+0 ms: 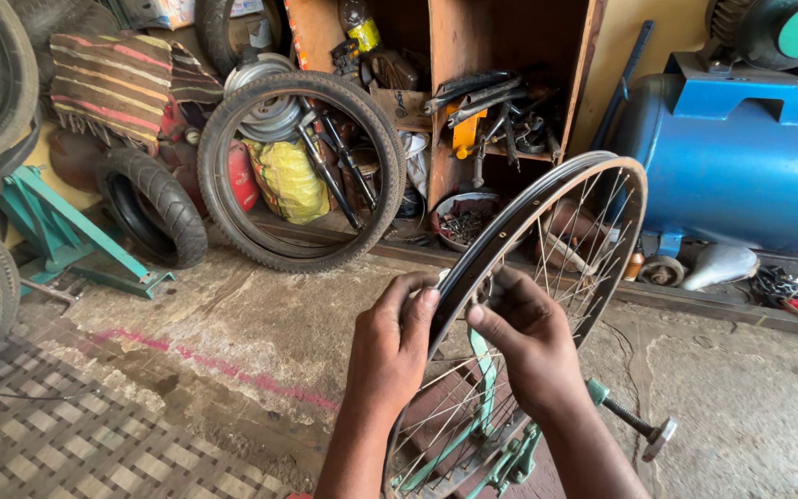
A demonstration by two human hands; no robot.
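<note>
My left hand (388, 346) and right hand (530, 344) both pinch the black rim (547, 199) of the spoked wheel on the green stand (487, 420), which sits just before the wooden shelf (501, 37), right of the leaning tyre (302, 171).

We record a rough concrete floor (260, 323) with a faded pink line across it; a woven checked mat (66, 434) covers its near left corner. Standing on it: a bare bicycle tyre (302, 171) leaning at the wooden shelf unit (454, 102), a small thick tyre (150, 203), a teal metal stand (62, 236), a blue tank (741, 157)
</note>
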